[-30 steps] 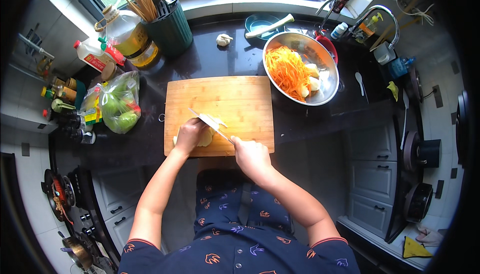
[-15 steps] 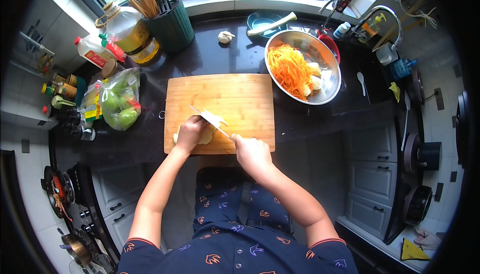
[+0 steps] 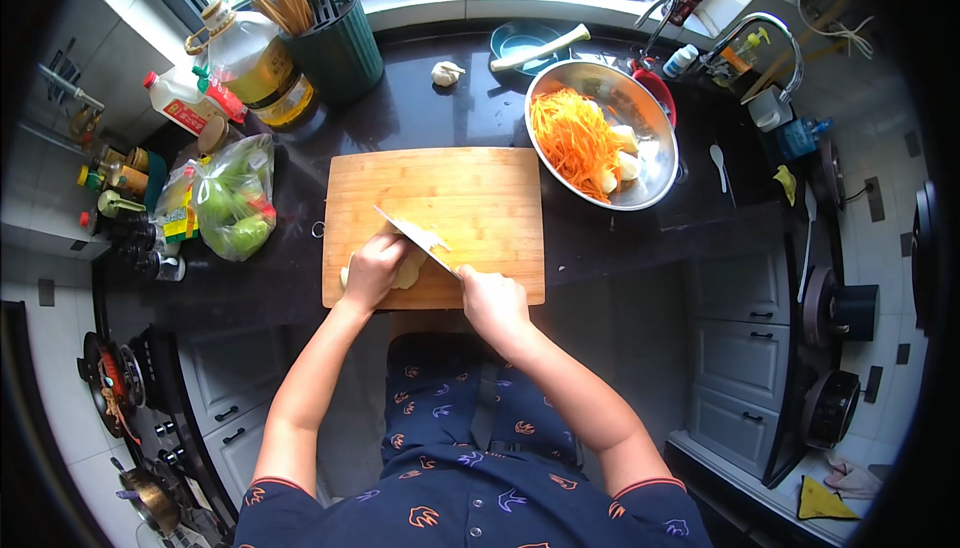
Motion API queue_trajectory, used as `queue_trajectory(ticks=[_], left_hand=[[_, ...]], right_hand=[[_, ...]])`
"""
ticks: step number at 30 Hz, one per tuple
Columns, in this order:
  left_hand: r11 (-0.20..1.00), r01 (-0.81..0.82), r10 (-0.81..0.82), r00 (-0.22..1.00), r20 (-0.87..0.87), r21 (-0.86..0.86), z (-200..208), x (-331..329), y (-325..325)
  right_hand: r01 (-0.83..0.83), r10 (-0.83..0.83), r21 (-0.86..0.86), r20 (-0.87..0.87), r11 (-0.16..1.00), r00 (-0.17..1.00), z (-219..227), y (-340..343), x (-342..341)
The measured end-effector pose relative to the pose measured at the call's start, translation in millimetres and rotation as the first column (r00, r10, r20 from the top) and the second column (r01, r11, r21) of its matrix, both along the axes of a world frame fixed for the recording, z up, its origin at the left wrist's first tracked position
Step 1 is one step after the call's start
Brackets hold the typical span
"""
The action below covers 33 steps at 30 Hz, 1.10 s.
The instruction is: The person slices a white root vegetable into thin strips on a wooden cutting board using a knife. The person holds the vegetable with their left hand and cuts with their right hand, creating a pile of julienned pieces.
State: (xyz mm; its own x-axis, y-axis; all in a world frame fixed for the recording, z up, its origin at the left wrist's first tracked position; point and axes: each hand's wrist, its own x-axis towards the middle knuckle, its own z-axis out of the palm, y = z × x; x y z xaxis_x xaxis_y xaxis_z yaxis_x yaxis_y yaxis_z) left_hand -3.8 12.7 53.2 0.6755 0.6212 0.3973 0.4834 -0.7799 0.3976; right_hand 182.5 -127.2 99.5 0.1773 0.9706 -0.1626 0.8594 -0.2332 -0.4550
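Observation:
On the wooden cutting board point(image 3: 470, 183), my left hand point(image 3: 373, 270) is closed over pale potato slices point(image 3: 408, 270), its fingers bent against the knife's side. My right hand point(image 3: 494, 303) grips the handle of a kitchen knife point(image 3: 412, 234). The blade slants from lower right to upper left, along the edge of the slices. Thin pale strips point(image 3: 436, 239) lie on the blade's far side. Part of the slices is hidden under my left hand.
Right of the board stands a steel bowl point(image 3: 655, 173) with orange carrot shreds point(image 3: 572, 138) and pale peeled chunks. A garlic bulb point(image 3: 447, 73) and teal dish point(image 3: 508, 40) lie behind. At left are a bagged green vegetable point(image 3: 235, 203), oil jug point(image 3: 262, 68) and green utensil holder point(image 3: 345, 48).
The whole view has shifted slightly. My hands keep their places on the board, with the knife still against the potato slices; its angle has changed only a little.

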Motion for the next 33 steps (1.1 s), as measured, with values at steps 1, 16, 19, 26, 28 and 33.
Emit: queue_trajectory(ticks=[1,16,19,26,28,33], left_hand=[[1.000,0.000,0.000,1.000,0.008,0.009,0.9,-2.3,-1.2],[1.000,-0.013,0.014,0.999,-0.032,0.011,-11.7,-5.2,0.8],[0.998,-0.010,0.012,0.999,-0.034,0.065,-17.5,-8.5,1.1],[0.999,0.014,-0.013,1.000,-0.008,0.047,-8.2,-4.0,1.2],[0.997,0.015,-0.012,0.999,-0.037,0.072,-11.6,-3.6,4.7],[0.996,-0.006,0.009,0.999,-0.036,0.085,-10.5,-8.0,0.4]], right_hand=[[0.000,0.000,-0.013,0.002,1.000,1.000,2.0,0.6,-0.4],[-0.065,0.065,-0.007,0.058,0.998,0.996,34.2,-11.7,1.6],[-0.071,0.075,-0.050,0.072,0.996,0.995,37.4,-14.9,0.6],[-0.036,0.038,-0.027,0.071,0.999,0.997,5.3,-5.6,-5.3],[-0.038,0.038,-0.001,0.058,0.999,0.998,6.5,-3.4,-4.5],[-0.059,0.061,-0.034,0.052,0.998,0.997,36.1,-11.3,-1.1]])
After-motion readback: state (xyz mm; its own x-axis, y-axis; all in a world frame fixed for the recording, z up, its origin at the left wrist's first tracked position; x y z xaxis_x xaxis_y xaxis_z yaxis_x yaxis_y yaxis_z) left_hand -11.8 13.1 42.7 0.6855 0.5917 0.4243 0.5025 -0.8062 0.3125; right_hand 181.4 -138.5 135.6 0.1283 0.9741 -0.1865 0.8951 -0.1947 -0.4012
